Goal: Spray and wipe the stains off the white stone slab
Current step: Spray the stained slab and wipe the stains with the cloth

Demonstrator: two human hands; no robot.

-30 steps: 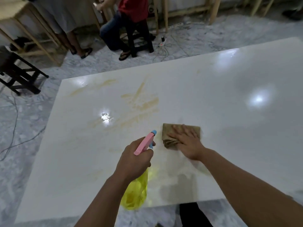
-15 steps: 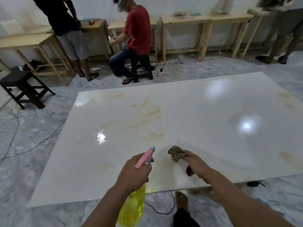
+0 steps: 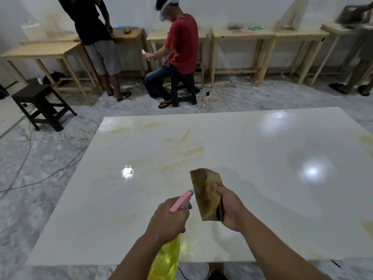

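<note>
stained slab (image 3: 252, 158) below; cloth (image 3: 205, 190) raised in right hand (image 3: 230, 207) (pinched).

wooden tables (image 3: 242, 36), dark stool (image 3: 41, 103), seated person in red (image 3: 181, 45)

A large white stone slab (image 3: 252, 199) lies flat and glossy, with bright lamp reflections on its surface. Yellowish-brown stains (image 3: 181, 150) smear its far left and middle areas, with fainter marks along the right edge. A spray bottle (image 3: 167, 257) with a translucent yellow body and a pink and blue head is held over the slab's near edge, nozzle pointing away. Just right of it, a brown cloth (image 3: 205, 190) is held up off the slab, hanging open.
</note>
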